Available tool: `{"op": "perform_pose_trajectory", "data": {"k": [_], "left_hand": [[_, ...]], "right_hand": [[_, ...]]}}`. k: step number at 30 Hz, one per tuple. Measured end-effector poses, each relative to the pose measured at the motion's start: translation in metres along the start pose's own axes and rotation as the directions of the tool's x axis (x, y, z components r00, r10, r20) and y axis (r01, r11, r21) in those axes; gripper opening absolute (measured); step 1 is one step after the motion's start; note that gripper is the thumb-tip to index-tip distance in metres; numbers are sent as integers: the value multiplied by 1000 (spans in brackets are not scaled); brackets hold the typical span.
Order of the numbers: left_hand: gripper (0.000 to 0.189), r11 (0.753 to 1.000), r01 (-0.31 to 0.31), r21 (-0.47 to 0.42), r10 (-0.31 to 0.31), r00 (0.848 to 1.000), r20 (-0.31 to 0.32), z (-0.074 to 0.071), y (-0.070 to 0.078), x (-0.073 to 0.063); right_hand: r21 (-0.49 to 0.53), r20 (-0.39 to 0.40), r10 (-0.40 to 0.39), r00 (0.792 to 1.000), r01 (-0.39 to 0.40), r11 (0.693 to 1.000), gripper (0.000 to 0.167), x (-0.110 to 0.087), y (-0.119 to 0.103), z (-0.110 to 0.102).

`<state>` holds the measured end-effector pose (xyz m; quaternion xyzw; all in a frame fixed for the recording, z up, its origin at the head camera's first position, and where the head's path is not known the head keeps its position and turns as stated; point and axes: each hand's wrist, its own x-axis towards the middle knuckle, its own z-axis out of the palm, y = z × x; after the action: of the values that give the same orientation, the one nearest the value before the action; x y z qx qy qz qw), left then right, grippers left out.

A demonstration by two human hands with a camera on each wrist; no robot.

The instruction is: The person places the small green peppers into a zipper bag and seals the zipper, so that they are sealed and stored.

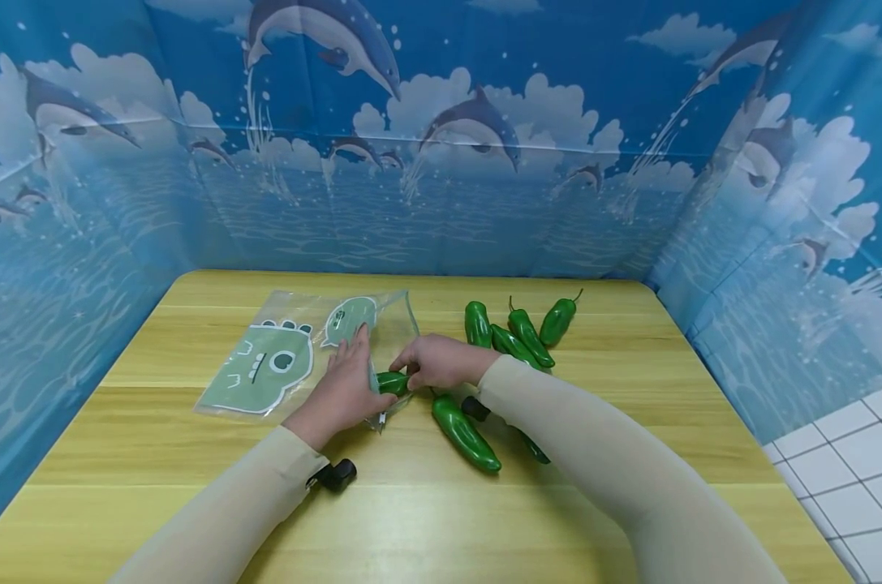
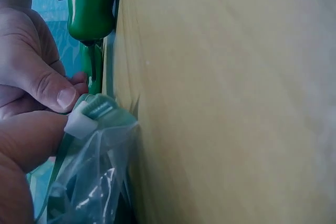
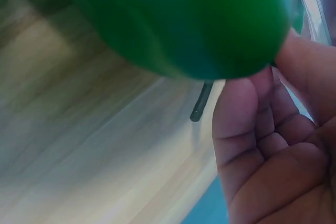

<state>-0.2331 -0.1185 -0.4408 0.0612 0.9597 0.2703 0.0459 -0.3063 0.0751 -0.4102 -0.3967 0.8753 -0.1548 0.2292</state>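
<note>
A clear zip bag [image 1: 265, 397] with green cartoon prints lies on the table, its mouth facing right. My left hand [image 1: 346, 389] lies over that mouth with fingers straight and thumb spread away from them. In the left wrist view, the thumb touches the white slider [image 2: 80, 124] at the bag's edge. My right hand [image 1: 441, 361] pinches a green chili pepper [image 1: 392, 383] by its near end; the pepper's other end is inside the mouth, partly hidden by the left hand. Another green pepper [image 1: 464, 434] lies just below the right hand, its stem toward the bag.
Several more green peppers [image 1: 526, 337] lie at the back right of the wooden table [image 1: 156, 454], some partly behind the right forearm. Another pepper [image 1: 534, 446] shows under that forearm. A blue dolphin-print curtain [image 1: 441, 219] encloses the table's back and sides.
</note>
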Motion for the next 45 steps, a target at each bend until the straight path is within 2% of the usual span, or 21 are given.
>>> {"op": "perform_pose_trajectory", "data": {"k": [4,8,11,24,32,36,40,45], "left_hand": [[132,1000,-6,2,6,1000,-2,-1,1,0],[133,1000,-22,2,22,1000,-8,-3,3,-1],[132,999,-34,-5,34,999,-3,-3,4,-1],[131,999,-31,-32,32,999,8,-3,6,0],[130,999,-21,-31,22,999,27,-4,2,1],[127,1000,-8,-27,9,999,33,-3,0,2],[124,1000,6,-23,-5,999,32,-3,0,3],[123,1000,0,-24,1,1000,21,-3,0,3]], "right_hand": [[1,-9,4,1000,-4,1000,36,0,-1,1],[17,-46,15,999,-14,1000,19,2,-3,1],[12,-61,8,998,-7,1000,13,4,-5,3],[54,-44,-45,998,48,997,22,4,-11,5],[79,-50,-61,997,64,995,27,2,-7,5],[88,-96,-59,994,67,994,31,-7,-1,0],[87,-126,-26,992,38,996,35,-23,2,-6],[94,-111,10,994,0,996,45,-50,4,-5]]}}
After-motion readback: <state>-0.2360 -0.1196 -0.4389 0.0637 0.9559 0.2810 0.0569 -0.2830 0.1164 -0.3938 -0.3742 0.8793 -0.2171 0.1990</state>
